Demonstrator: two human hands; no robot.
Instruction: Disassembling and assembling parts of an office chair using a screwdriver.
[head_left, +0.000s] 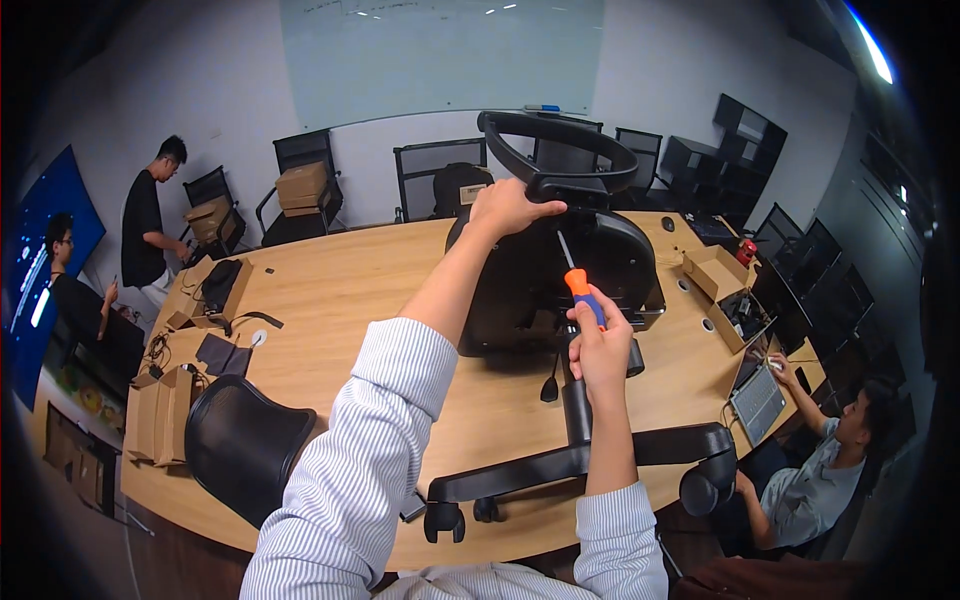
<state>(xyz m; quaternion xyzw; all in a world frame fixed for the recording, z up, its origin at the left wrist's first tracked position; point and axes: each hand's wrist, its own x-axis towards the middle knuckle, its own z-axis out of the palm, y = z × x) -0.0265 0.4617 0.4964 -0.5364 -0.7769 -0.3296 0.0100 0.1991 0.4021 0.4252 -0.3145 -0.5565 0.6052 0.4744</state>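
Note:
A black office chair (545, 290) lies upturned on the large wooden table (350, 290), its wheeled base (560, 465) pointing toward me. My left hand (508, 207) grips the curved black armrest (560, 140) at the top of the chair. My right hand (598, 345) is shut on a screwdriver (580, 285) with an orange and blue handle, its shaft pointing up into the underside of the seat. Both my forearms wear striped sleeves.
A loose black chair seat (245, 440) rests at the table's near left edge. Cardboard boxes (160, 410) and a black bag (220, 283) lie at the left. A seated person (820, 470) works at a laptop (757, 400) on the right. Two people stand at far left.

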